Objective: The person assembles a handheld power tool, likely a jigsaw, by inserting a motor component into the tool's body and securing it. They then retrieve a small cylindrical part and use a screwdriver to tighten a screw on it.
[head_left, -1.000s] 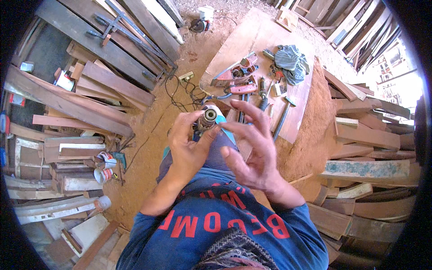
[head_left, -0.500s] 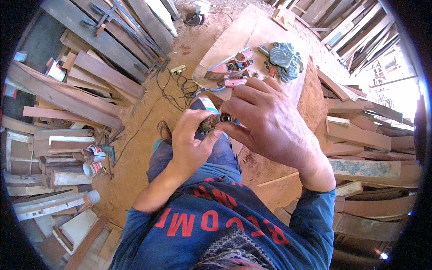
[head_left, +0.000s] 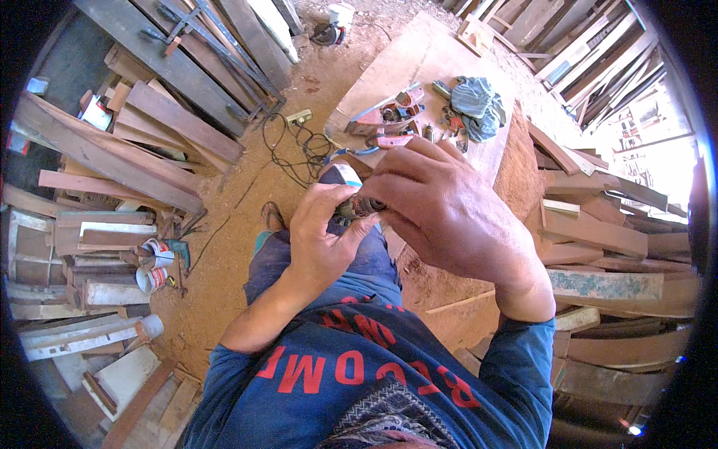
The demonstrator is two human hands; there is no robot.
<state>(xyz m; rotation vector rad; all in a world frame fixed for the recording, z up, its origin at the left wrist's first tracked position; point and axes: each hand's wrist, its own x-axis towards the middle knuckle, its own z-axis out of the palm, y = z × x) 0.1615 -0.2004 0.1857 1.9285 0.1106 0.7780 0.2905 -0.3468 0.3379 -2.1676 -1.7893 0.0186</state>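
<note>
My left hand (head_left: 318,232) pinches a small dark metal machine part (head_left: 357,207) between thumb and fingers, in front of my body. Bent over the same part from the right, my right hand (head_left: 449,209) has its thumb and fingertips closed against its end. The fingers cover much of the part, so its full shape is hidden. Just beyond my hands, a wooden board (head_left: 374,82) carries a pinkish-red tool casing (head_left: 393,141), several small loose pieces and a crumpled grey-blue cloth (head_left: 479,105).
A tangled black cord (head_left: 288,153) and a power socket block (head_left: 299,117) lie on the sawdust-covered floor. Stacked timber (head_left: 598,232) rises on the right, with more planks (head_left: 112,165) on the left. Near these stand a white-and-red can (head_left: 152,280) and a green power tool (head_left: 179,251).
My right fingers have turned and closed over the part's end, hiding the round ring opening that showed before. My left hand keeps its grip almost in place.
</note>
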